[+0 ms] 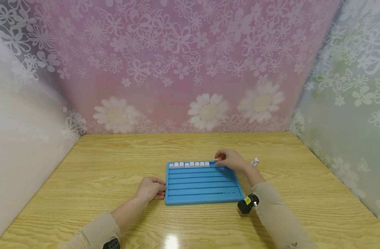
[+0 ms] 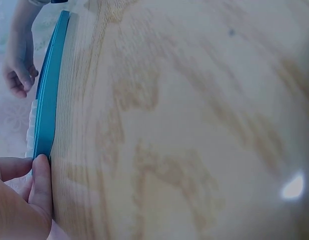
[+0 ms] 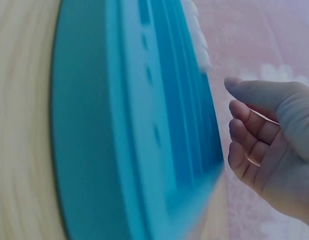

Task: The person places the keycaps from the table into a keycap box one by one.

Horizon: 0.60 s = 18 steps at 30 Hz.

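Observation:
A blue tray with long parallel slots lies on the table. White keycaps stand side by side along the left part of its far row. At the tray's left edge, my left hand rests its fingertips against the outer wall; the left wrist view shows thumb and forefinger at that end. My right hand is over the far right of the tray, just beyond the last keycap in the row. In the right wrist view its thumb and loosely bent fingers are apart, with nothing seen between them.
A few loose white keycaps lie on the wooden table to the right of my right forearm. Flowered cloth hangs behind the table and at both sides. A black wrist camera sits close to the tray's near right corner.

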Each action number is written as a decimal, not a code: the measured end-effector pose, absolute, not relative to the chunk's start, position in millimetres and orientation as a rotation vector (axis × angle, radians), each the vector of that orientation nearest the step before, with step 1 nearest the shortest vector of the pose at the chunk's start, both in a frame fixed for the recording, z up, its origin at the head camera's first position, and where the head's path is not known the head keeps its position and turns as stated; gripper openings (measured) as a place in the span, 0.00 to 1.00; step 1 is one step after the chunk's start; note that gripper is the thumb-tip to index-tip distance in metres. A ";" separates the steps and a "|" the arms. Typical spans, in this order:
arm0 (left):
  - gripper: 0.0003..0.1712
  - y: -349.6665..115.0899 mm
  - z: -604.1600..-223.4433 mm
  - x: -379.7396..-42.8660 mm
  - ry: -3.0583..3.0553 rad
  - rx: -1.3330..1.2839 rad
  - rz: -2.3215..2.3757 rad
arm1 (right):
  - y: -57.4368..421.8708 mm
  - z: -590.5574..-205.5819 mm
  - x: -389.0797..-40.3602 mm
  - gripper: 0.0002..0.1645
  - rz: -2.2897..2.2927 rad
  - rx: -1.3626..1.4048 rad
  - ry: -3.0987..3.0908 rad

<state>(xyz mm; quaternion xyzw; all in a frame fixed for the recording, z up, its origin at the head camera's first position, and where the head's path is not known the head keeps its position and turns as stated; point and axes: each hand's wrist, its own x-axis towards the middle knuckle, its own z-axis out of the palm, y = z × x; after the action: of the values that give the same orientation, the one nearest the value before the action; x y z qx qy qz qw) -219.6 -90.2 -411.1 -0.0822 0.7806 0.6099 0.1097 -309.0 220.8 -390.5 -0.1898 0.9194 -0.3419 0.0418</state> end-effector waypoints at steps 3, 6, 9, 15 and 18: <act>0.08 -90.4 -410.9 -218.9 2.292 -0.239 1.797 | 236.9 -388.8 -306.8 0.13 -1.006 -0.582 2.853; 0.07 -90.2 -409.4 -218.5 2.291 -0.236 1.798 | 254.0 -384.8 -303.4 0.14 -0.966 -0.572 2.888; 0.07 -90.2 -408.7 -217.8 2.292 -0.241 1.796 | 270.2 -380.6 -299.2 0.15 -0.974 -0.544 2.899; 0.08 -90.0 -410.4 -217.9 2.301 -0.250 1.799 | 302.4 -378.5 -295.4 0.15 -0.922 -0.443 2.969; 0.09 -89.7 -411.0 -217.7 2.307 -0.248 1.794 | 316.8 -377.6 -293.0 0.16 -0.919 -0.372 2.993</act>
<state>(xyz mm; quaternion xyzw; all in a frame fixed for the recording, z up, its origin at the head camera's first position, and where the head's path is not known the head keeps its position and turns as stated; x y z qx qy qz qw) -217.7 -89.7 -411.0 -0.0840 0.7823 0.6083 0.1044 -293.0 316.8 -377.6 -0.1180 0.9493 -0.2915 -0.0055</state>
